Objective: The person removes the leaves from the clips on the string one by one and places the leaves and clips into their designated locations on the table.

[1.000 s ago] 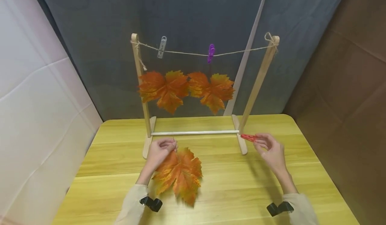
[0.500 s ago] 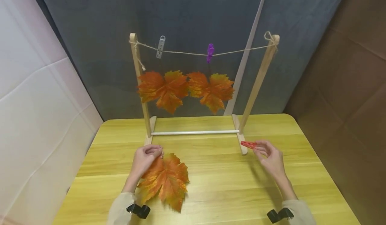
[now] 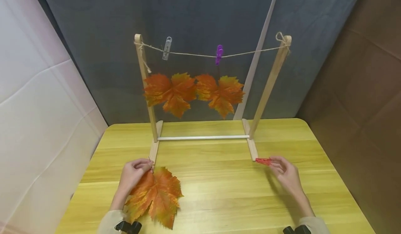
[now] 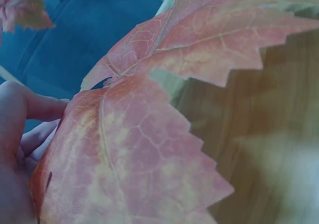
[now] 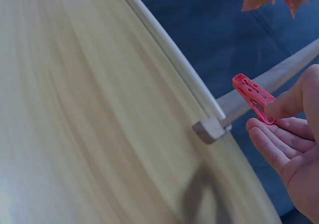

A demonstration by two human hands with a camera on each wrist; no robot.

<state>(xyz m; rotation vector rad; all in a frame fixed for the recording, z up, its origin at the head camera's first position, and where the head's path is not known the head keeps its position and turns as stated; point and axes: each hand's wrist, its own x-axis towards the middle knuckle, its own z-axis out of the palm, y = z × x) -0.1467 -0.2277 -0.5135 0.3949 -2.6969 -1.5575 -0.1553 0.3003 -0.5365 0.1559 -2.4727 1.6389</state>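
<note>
My left hand (image 3: 134,174) pinches the thin stem of an orange maple leaf (image 3: 158,195), which hangs over the front left of the table. In the left wrist view the leaf (image 4: 144,144) fills most of the picture and covers part of the fingers. On the right, my right hand (image 3: 288,174) pinches a red clothespin (image 3: 263,161) between thumb and fingers, close to the front end of the stand's right foot. The right wrist view shows this clothespin (image 5: 253,97) held at one end, its other end pointing away from the hand.
A wooden stand (image 3: 270,84) carries a string (image 3: 194,55) between two posts. A clear clothespin (image 3: 167,48) and a purple clothespin (image 3: 219,54) sit on it, with two orange leaves (image 3: 170,93) below. A white rod (image 3: 203,137) joins the feet on the wooden table (image 3: 216,192).
My left hand has moved left and toward the front of the table with the leaf. My right hand has come down toward the front and slightly right with the red clothespin.
</note>
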